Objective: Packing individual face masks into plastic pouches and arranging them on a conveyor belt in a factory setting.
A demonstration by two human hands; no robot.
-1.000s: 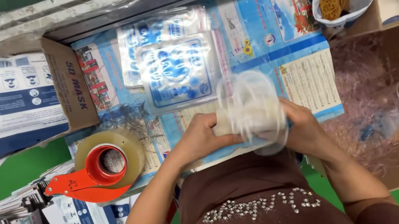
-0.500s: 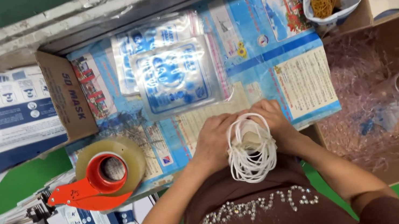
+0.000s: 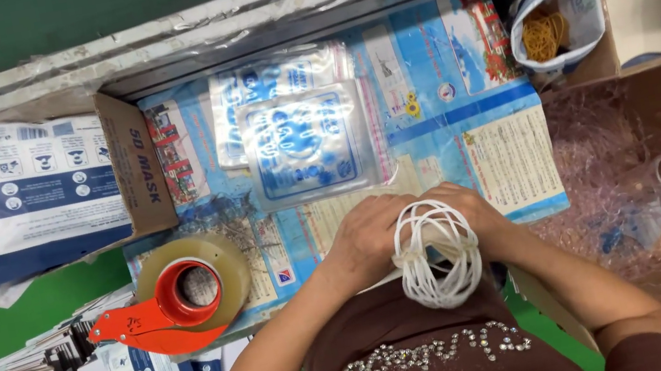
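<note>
Both hands, left hand (image 3: 367, 238) and right hand (image 3: 466, 211), pinch the bundle of white elastic loops (image 3: 437, 253) just above the lap, so honestly keep the fingers tight so no loops slip loose.

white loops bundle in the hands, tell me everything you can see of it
The bundle of white loops looks like many thin elastic cords, perhaps mask ear loops, gathered together. They hang in a slack oval bunch over the person's dark brown top, at the near edge of the blue printed sheet. The left hand and the right hand grip its upper part from either side. What the cords attach to is hidden by the hands.
</note>
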